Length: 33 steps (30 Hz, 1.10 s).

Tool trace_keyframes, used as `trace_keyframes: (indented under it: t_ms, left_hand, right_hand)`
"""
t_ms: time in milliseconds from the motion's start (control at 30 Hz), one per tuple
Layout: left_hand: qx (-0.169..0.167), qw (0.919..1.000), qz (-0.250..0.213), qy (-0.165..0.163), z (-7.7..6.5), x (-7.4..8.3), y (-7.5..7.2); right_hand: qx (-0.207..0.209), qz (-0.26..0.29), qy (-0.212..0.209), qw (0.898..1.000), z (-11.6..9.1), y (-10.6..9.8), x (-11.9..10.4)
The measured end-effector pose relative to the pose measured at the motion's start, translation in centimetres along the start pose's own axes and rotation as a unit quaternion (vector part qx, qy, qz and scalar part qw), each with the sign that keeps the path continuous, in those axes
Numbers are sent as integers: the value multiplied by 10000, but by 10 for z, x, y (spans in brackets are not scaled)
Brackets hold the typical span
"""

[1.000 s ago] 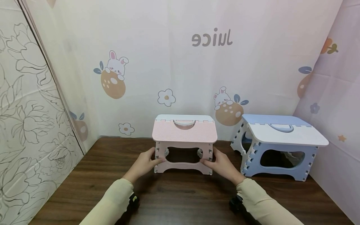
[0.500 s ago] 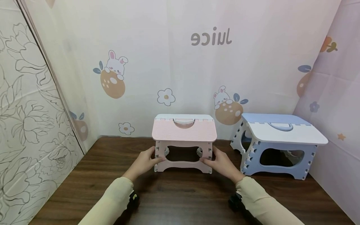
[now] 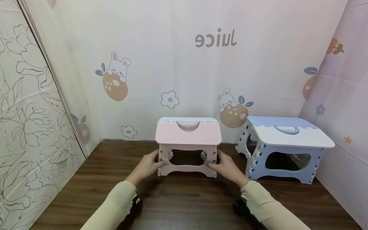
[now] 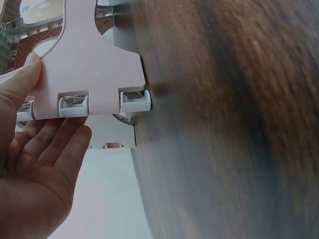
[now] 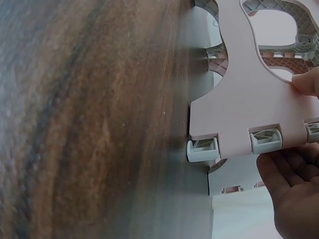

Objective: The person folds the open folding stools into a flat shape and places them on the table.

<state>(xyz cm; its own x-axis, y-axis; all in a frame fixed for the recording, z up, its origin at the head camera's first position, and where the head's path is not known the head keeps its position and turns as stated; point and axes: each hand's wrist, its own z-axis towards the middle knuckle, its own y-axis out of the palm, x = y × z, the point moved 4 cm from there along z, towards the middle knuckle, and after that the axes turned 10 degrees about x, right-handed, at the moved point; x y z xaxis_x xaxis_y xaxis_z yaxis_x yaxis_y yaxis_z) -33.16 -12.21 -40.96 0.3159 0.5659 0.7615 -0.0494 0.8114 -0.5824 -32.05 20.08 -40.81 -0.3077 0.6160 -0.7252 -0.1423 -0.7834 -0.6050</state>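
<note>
Left grip [image 3: 147,164] and right grip [image 3: 227,165] each hold one end of the pink stool [image 3: 188,137] between thumb and fingers. It stands upright on the worktop [image 3: 184,201], left of the blue-and-white stool [image 3: 290,139].

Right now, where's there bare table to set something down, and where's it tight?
Bare tabletop lies between the sleeves, in front of the pink stool, and left of the left grip, toward the flowered panel. It's crowded between the pink stool and the blue-and-white stool, where the right grip sits.
</note>
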Motion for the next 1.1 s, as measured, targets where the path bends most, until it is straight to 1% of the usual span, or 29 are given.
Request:
trace_keyframes:
  t_ms: [333,700,1000,1100]
  left_hand:
    - [-38,10000,-66,16,1,-1,1]
    - [-58,10000,-68,45,2,-2,1]
    - [-60,10000,-26,24,4,-3,1]
    - [-39,10000,16,82,4,-3,1]
  right_hand:
    - [-32,59,-39,10000,1,-1,-2]
    - [-64,8,12,10000,3,1,2]
    - [-110,50,8,9999,4,1,4]
    - [-108,91,-48,9999,5,1,4]
